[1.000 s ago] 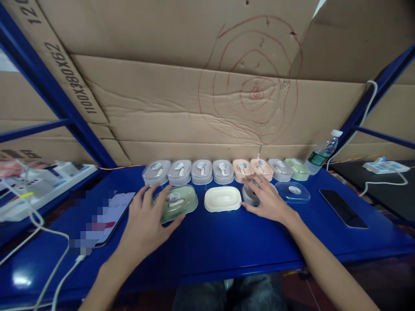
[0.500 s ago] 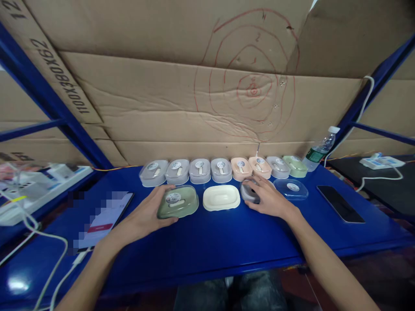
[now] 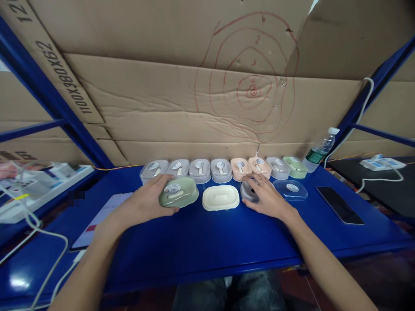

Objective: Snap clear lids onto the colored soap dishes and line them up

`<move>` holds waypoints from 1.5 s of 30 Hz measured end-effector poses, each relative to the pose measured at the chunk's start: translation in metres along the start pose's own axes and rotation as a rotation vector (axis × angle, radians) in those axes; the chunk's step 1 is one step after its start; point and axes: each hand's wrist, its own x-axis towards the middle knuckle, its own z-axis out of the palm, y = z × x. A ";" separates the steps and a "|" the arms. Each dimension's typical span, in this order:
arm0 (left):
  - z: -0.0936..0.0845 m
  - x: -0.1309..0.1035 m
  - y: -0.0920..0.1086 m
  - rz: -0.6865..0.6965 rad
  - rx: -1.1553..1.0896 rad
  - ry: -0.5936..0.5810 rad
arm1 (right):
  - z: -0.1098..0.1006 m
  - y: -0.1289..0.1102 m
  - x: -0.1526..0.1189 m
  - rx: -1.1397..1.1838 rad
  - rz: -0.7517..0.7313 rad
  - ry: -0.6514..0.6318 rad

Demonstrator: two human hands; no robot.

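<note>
My left hand (image 3: 149, 199) grips the left side of a green soap box (image 3: 181, 194), fingers behind and thumb in front. That box has a clear lid with a round sticker. My right hand (image 3: 264, 196) is closed over a grey soap box part (image 3: 248, 190), mostly hidden under the fingers. Between the hands lies a cream soap dish piece (image 3: 221, 198) with an oval middle. A clear lid (image 3: 290, 190) with a round sticker rests on the table just right of my right hand.
Along the cardboard wall (image 3: 162, 103) stands a row of several lidded soap boxes (image 3: 221, 170). A water bottle (image 3: 319, 153) and a dark phone (image 3: 339, 205) are at the right. To the left lie a lit tablet or phone (image 3: 97, 220), white cables (image 3: 63, 242) and a power strip (image 3: 74, 172).
My left hand has raised the green soap box slightly and moved it toward the back row. My right hand stays on the grey part almost unmoved.
</note>
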 end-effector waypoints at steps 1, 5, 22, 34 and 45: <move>-0.003 0.001 0.005 0.004 0.010 0.021 | 0.000 -0.004 0.001 0.031 0.001 0.025; 0.000 0.011 0.037 0.156 -0.045 0.046 | 0.003 -0.026 0.004 0.220 -0.045 0.112; 0.056 0.014 0.073 0.342 -0.263 0.002 | 0.021 -0.052 0.007 0.592 -0.252 0.125; 0.043 0.017 0.053 0.303 -0.324 0.120 | -0.024 -0.020 0.002 0.473 -0.147 0.373; 0.023 0.023 0.032 0.226 -0.325 0.280 | -0.085 0.134 -0.098 0.149 0.321 0.101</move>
